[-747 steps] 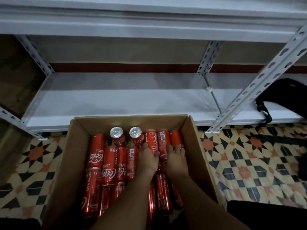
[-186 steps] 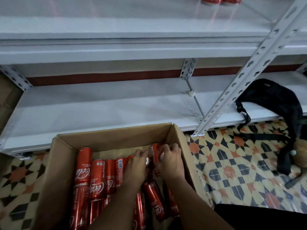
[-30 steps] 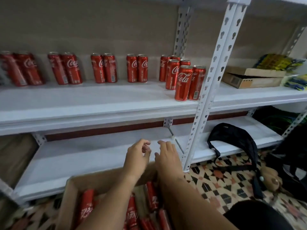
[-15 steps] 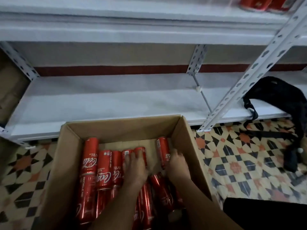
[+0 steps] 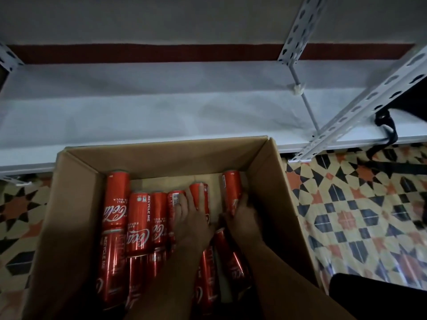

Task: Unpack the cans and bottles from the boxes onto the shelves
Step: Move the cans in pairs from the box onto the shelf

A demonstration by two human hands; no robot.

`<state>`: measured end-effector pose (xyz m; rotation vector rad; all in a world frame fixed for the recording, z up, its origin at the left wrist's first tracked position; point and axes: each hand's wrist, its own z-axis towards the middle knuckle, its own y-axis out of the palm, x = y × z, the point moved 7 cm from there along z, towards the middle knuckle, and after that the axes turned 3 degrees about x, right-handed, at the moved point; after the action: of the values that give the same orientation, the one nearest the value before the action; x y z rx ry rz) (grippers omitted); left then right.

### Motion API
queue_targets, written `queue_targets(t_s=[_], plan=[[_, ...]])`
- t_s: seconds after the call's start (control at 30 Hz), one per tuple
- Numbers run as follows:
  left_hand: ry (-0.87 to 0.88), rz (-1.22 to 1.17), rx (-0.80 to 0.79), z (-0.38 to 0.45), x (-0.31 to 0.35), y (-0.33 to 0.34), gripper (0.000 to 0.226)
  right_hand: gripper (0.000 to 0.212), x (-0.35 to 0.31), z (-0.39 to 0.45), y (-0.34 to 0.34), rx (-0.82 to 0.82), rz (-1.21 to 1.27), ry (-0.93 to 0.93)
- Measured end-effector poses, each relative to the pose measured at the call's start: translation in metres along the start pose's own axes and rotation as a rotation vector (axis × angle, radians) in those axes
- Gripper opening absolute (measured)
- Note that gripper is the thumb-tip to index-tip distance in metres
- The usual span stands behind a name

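Note:
An open cardboard box (image 5: 275, 181) stands on the floor in front of the lower white shelf (image 5: 150, 109). Several red cola cans (image 5: 138, 218) lie on their sides in it, mostly along the left and near side. My left hand (image 5: 191, 218) lies on top of two cans in the middle, its fingers stretched over one can (image 5: 204, 192). My right hand (image 5: 245, 215) curls round the rightmost can (image 5: 231, 188), which lies next to the box's right wall. Bare cardboard shows at the far end of the box.
A slanted perforated white post (image 5: 360, 107) and a thin rod (image 5: 302, 98) stand at the shelf's right. A black bag strap (image 5: 388, 128) hangs over the shelf edge at the far right. Patterned tiles (image 5: 358, 215) cover the floor around the box.
My view has dropped from the upper shelf with standing cans to the box. Both hands have gone down into it and now lie on cans near its far end.

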<state>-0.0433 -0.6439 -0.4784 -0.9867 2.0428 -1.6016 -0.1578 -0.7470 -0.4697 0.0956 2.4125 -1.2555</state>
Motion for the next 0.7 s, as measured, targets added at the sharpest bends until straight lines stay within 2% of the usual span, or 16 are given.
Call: queue_targets(t_s=[0.23, 0.3, 0.37, 0.43, 0.47, 0.53, 0.57, 0.63, 0.7], plan=[[0.006, -0.031, -0.047, 0.013, 0.019, -0.005, 0.112, 0.090, -0.005, 0.000, 0.007, 0.014, 0.122, 0.006], [-0.007, -0.126, -0.083, 0.014, 0.024, -0.006, 0.111, 0.090, -0.007, -0.003, 0.000, 0.036, 0.153, -0.026], [-0.028, -0.321, -0.135, 0.013, 0.024, -0.007, 0.093, 0.083, -0.011, -0.009, -0.008, 0.035, 0.188, -0.076], [-0.034, -0.518, -0.092, 0.010, 0.018, -0.019, 0.070, 0.071, -0.015, -0.015, -0.016, 0.013, 0.208, -0.132], [-0.013, -0.543, -0.053, 0.009, 0.016, -0.025, 0.059, 0.062, -0.018, -0.019, -0.022, -0.005, 0.204, -0.152], [-0.014, -0.572, -0.073, 0.003, 0.012, -0.037, 0.030, 0.043, -0.025, -0.026, -0.034, -0.020, 0.156, -0.221], [-0.001, -0.580, -0.078, -0.001, 0.011, -0.046, 0.027, 0.032, -0.030, -0.030, -0.043, -0.002, 0.131, -0.253], [0.047, -0.606, -0.118, -0.005, 0.009, -0.060, 0.045, 0.026, -0.036, -0.036, -0.058, 0.018, 0.070, -0.270], [0.082, -0.574, -0.136, -0.011, 0.008, -0.079, 0.064, 0.036, -0.042, -0.048, -0.075, 0.009, 0.026, -0.251]])
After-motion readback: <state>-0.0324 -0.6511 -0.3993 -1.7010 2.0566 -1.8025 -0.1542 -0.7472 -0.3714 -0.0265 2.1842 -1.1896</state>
